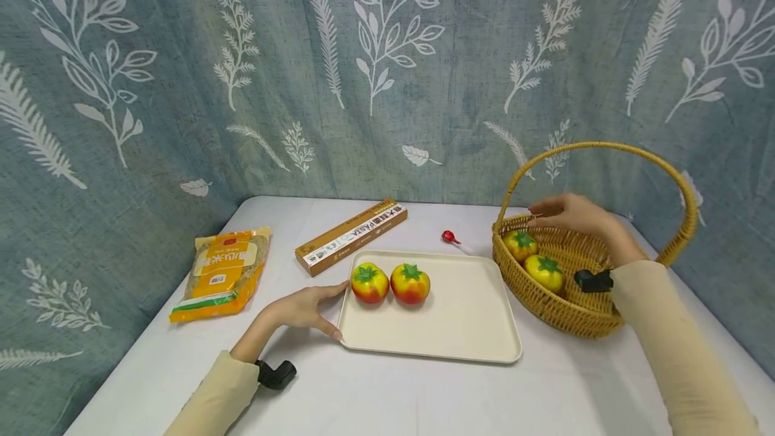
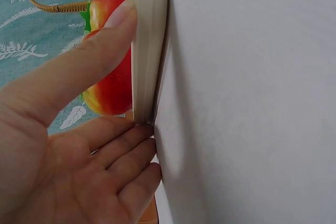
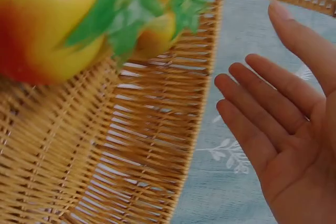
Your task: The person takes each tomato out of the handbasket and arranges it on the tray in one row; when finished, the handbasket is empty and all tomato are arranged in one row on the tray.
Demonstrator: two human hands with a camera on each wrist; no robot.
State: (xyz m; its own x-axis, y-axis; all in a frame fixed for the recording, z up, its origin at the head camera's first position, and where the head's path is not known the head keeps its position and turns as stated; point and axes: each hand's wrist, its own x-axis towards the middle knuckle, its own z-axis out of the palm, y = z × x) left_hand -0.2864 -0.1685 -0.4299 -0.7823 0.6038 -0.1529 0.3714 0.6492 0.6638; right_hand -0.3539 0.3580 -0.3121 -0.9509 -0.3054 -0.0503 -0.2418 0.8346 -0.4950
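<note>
Your right hand (image 1: 572, 214) hovers over the far side of a wicker basket (image 1: 560, 315), fingers extended and holding nothing, near the farther of two tomatoes (image 1: 543, 273) inside. Your left hand (image 1: 303, 308), fingers nearly straight, touches the left end of a cream tray (image 1: 466, 308), close to two red-and-yellow tomatoes (image 1: 370, 282) side by side. The basket wall partly hides its pair; the right-wrist view crops the larger-looking one.

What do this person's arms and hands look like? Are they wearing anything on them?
The left hand and right hand wear no gloves. The long beige left sleeve ends by a stubby black attachment, the matching right sleeve by a similar black piece.
</note>
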